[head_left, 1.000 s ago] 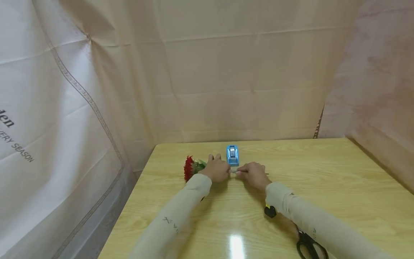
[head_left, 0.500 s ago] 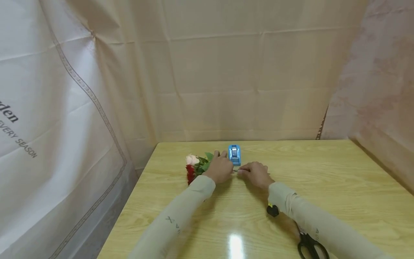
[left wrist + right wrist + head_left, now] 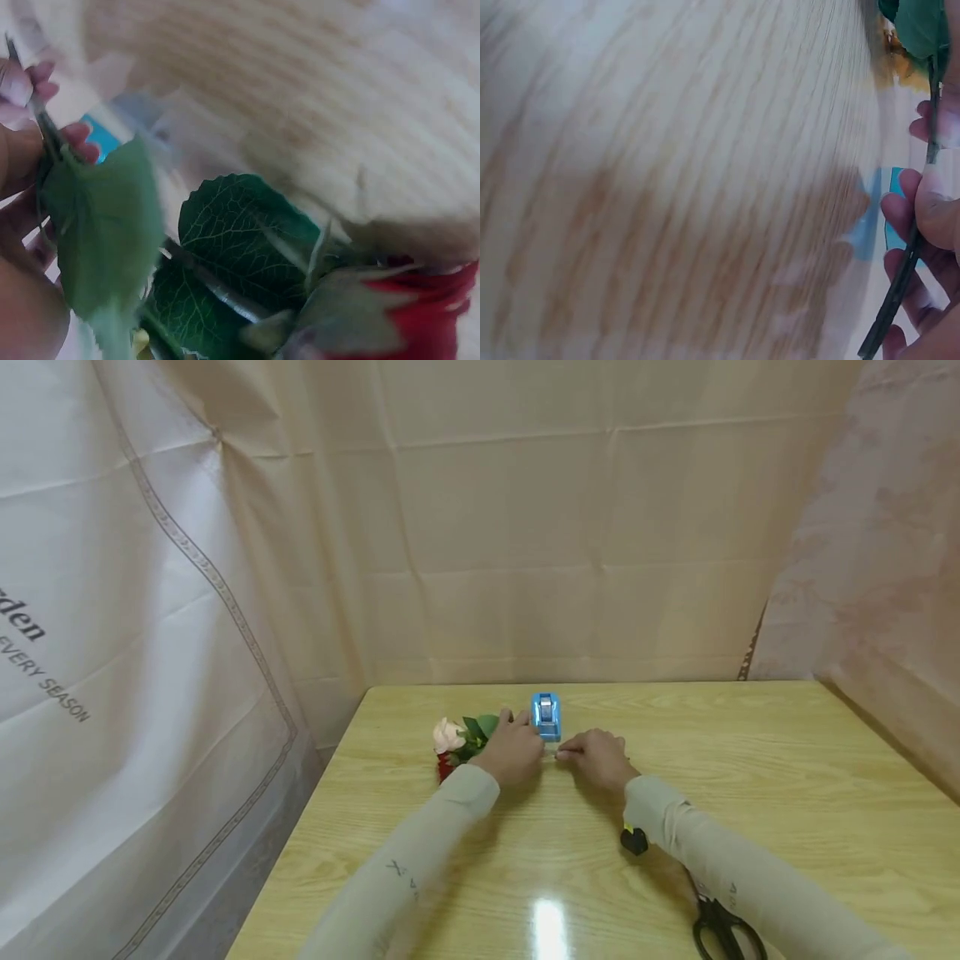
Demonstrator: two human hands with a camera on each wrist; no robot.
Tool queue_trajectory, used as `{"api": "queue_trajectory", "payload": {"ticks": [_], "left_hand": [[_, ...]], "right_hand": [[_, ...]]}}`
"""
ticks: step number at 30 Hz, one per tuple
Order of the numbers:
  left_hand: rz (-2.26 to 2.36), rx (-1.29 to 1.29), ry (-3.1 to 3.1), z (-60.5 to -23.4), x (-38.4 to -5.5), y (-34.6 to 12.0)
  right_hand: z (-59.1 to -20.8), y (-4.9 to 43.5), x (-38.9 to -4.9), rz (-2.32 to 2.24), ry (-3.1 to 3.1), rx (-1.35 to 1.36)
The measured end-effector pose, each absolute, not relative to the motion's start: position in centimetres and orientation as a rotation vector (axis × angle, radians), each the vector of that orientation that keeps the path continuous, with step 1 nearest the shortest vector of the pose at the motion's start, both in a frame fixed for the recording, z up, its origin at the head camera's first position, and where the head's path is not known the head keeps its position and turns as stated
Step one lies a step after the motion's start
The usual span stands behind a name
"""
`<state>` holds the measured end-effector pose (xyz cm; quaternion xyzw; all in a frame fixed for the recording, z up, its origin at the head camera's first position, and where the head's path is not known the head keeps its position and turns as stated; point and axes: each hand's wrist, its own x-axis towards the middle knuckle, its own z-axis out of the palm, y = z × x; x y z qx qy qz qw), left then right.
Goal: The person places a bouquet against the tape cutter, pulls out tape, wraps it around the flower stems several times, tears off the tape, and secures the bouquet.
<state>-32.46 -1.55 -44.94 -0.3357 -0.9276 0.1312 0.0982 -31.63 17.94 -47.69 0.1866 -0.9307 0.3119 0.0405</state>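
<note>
My left hand (image 3: 513,752) grips the stems of a small bunch of flowers, close to their leaves. A pale pink rose (image 3: 447,735) and a red flower (image 3: 445,766) stick out left of it, with green leaves (image 3: 247,225) between. My right hand (image 3: 600,760) pinches the lower part of the dark green stem (image 3: 900,289) between thumb and fingers. In the right wrist view, a whitish band, like clear tape, shows around the stem between the two hands. Right behind the hands stands a blue tape dispenser (image 3: 546,717).
Black-handled scissors (image 3: 724,931) lie near the front of the wooden table (image 3: 787,760), partly under the right sleeve. A small black and yellow object (image 3: 634,840) shows below the right cuff. Hanging cloth (image 3: 525,568) encloses the table's back and sides.
The bunch has turned in my left hand: the pale pink rose has come into view above the red flower. My hands have stayed nearly in place.
</note>
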Motion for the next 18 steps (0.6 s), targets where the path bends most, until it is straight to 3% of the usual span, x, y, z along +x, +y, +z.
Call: {"api": "queue_trajectory", "payload": {"ticks": [18], "left_hand": [[0.187,-0.872,-2.935,-44.4,-33.9,-1.9]], "right_hand": [[-48.2,17.9,-32.0,0.993,-2.820,0.520]]}}
